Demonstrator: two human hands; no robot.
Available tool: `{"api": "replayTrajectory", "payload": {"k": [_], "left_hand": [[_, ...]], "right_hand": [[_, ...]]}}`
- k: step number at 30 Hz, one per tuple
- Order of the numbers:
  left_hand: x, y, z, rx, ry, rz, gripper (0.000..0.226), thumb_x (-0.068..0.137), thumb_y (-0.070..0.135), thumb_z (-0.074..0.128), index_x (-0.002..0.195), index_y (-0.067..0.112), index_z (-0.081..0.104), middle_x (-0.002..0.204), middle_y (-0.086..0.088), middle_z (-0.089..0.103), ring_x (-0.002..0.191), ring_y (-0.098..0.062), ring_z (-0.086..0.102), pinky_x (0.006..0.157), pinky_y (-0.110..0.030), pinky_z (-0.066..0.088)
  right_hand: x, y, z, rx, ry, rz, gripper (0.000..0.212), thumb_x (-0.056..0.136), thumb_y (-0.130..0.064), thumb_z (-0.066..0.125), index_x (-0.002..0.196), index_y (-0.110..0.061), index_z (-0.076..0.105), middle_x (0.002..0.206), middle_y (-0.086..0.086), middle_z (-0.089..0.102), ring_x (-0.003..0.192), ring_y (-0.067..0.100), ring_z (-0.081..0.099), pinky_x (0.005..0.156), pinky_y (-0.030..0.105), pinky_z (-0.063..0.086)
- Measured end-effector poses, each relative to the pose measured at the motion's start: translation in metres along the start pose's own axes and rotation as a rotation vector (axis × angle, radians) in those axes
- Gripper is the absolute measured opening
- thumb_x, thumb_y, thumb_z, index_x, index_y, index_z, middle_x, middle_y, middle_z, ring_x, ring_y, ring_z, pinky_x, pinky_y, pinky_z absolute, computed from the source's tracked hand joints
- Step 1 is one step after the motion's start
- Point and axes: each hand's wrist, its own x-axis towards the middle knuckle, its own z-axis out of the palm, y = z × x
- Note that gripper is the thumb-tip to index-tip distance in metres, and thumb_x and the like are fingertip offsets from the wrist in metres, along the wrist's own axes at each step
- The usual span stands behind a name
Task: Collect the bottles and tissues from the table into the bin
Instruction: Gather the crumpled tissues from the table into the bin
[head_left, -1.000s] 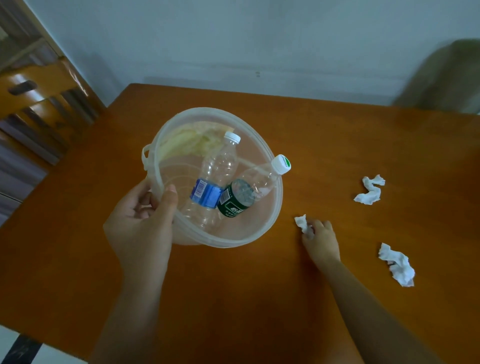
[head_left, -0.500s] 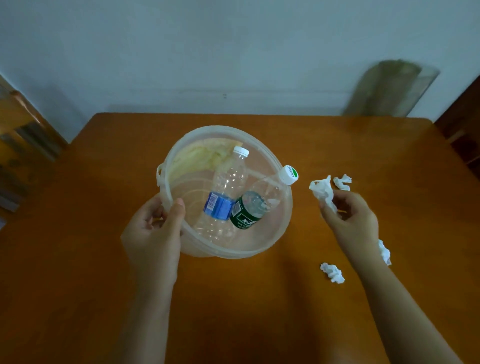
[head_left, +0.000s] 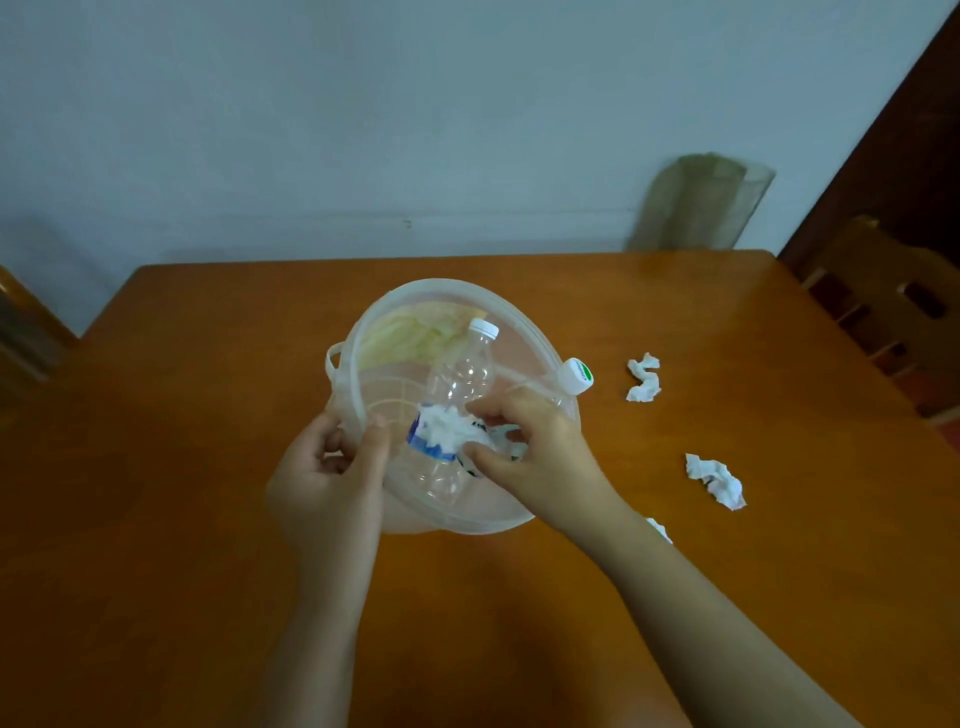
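Note:
A translucent plastic bin (head_left: 524, 332) stands on the wooden table (head_left: 208, 519). Inside it lie a clear bottle with a blue label (head_left: 460, 379) and a second bottle whose green-and-white cap (head_left: 576, 375) pokes over the right rim. My left hand (head_left: 324, 478) grips the bin's near-left rim. Over the bin's opening, my right hand (head_left: 535, 452) pinches a crumpled white tissue (head_left: 447, 427) between its fingers. Two crumpled tissues lie on the table to the right, one farther (head_left: 644, 378) and one nearer (head_left: 716, 480). A small scrap of tissue (head_left: 660, 530) peeks out beside my right forearm.
A wooden chair (head_left: 883, 312) stands at the table's right edge, and part of another chair (head_left: 21, 322) shows at the left. A grey-green object (head_left: 701, 208) leans on the wall behind the table. Something pale yellow (head_left: 410, 332) lies in the bin's far side.
My right hand picked a tissue off the table, lifted it, and carried it left over the bin. My left hand stayed on the bin's rim. The view shifted.

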Motion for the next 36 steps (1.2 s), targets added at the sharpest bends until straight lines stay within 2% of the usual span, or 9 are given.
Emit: {"api": "replayTrajectory", "payload": {"k": [2, 4, 9, 13, 22, 27, 31, 33, 36], "left_hand": [[0.002, -0.002, -0.001, -0.010, -0.007, -0.001, 0.018, 0.075, 0.033, 0.071, 0.071, 0.049, 0.064, 0.066, 0.000, 0.064, 0.059, -0.025, 0.062, 0.051, -0.048, 0.054], [0.004, -0.004, -0.001, -0.028, -0.038, 0.006, 0.017, 0.075, 0.035, 0.069, 0.074, 0.051, 0.064, 0.070, 0.009, 0.067, 0.058, -0.014, 0.063, 0.049, -0.039, 0.056], [0.003, -0.005, 0.006, -0.064, -0.057, 0.000, 0.025, 0.073, 0.035, 0.067, 0.073, 0.059, 0.061, 0.069, 0.029, 0.065, 0.056, 0.004, 0.060, 0.043, -0.017, 0.050], [0.003, -0.002, 0.015, -0.050, -0.050, 0.009, 0.022, 0.072, 0.036, 0.065, 0.069, 0.058, 0.060, 0.064, 0.029, 0.063, 0.051, 0.005, 0.057, 0.041, -0.016, 0.049], [-0.006, 0.004, 0.042, 0.046, -0.018, 0.048, 0.008, 0.073, 0.044, 0.064, 0.073, 0.051, 0.060, 0.070, 0.024, 0.066, 0.059, -0.002, 0.065, 0.045, -0.020, 0.052], [-0.015, 0.008, 0.070, 0.026, 0.054, 0.029, 0.015, 0.073, 0.040, 0.067, 0.076, 0.053, 0.063, 0.069, 0.028, 0.066, 0.058, 0.002, 0.064, 0.046, -0.018, 0.052], [-0.020, 0.010, 0.085, 0.025, 0.058, 0.027, 0.014, 0.073, 0.038, 0.067, 0.078, 0.051, 0.065, 0.071, 0.025, 0.068, 0.061, -0.001, 0.066, 0.048, -0.019, 0.053], [-0.021, 0.011, 0.090, 0.023, 0.061, 0.027, 0.015, 0.074, 0.037, 0.067, 0.078, 0.051, 0.066, 0.070, 0.026, 0.068, 0.061, -0.001, 0.066, 0.048, -0.019, 0.053], [-0.024, 0.012, 0.095, 0.015, 0.064, 0.019, 0.016, 0.073, 0.034, 0.068, 0.077, 0.050, 0.067, 0.069, 0.026, 0.067, 0.061, -0.001, 0.065, 0.048, -0.020, 0.053]], "right_hand": [[-0.002, 0.002, 0.002, -0.013, -0.008, 0.003, 0.032, 0.078, -0.020, 0.066, 0.109, -0.019, 0.061, 0.106, -0.005, 0.060, 0.096, 0.002, 0.052, 0.082, 0.007, 0.041], [-0.005, 0.004, 0.000, -0.017, 0.013, 0.016, 0.032, 0.079, -0.021, 0.066, 0.110, -0.021, 0.061, 0.106, -0.009, 0.060, 0.096, -0.004, 0.050, 0.081, 0.002, 0.037], [-0.022, 0.021, -0.013, -0.022, 0.139, 0.040, 0.029, 0.077, -0.022, 0.065, 0.106, -0.024, 0.062, 0.095, -0.024, 0.054, 0.094, -0.014, 0.048, 0.080, 0.004, 0.040], [-0.039, 0.057, -0.034, -0.065, 0.222, 0.119, 0.027, 0.078, -0.025, 0.065, 0.104, -0.033, 0.059, 0.094, -0.030, 0.052, 0.096, -0.011, 0.050, 0.073, 0.005, 0.042], [-0.067, 0.196, -0.060, -0.194, 0.204, 0.445, 0.034, 0.079, -0.024, 0.066, 0.111, -0.017, 0.059, 0.111, 0.002, 0.061, 0.096, 0.007, 0.051, 0.076, 0.022, 0.039], [-0.079, 0.241, -0.054, -0.180, 0.053, 0.499, 0.046, 0.077, -0.032, 0.068, 0.119, -0.019, 0.054, 0.112, 0.001, 0.051, 0.104, 0.019, 0.053, 0.073, 0.025, 0.040], [-0.084, 0.262, -0.046, -0.246, -0.079, 0.505, 0.050, 0.079, -0.033, 0.065, 0.125, -0.024, 0.049, 0.129, 0.004, 0.045, 0.116, 0.021, 0.045, 0.084, 0.029, 0.045], [-0.086, 0.267, -0.043, -0.272, -0.092, 0.506, 0.048, 0.080, -0.030, 0.064, 0.125, -0.024, 0.049, 0.131, 0.004, 0.043, 0.120, 0.022, 0.041, 0.089, 0.032, 0.045], [-0.088, 0.270, -0.039, -0.279, -0.055, 0.468, 0.040, 0.081, -0.022, 0.062, 0.120, -0.020, 0.053, 0.123, 0.005, 0.047, 0.115, 0.022, 0.043, 0.086, 0.029, 0.043]]}}
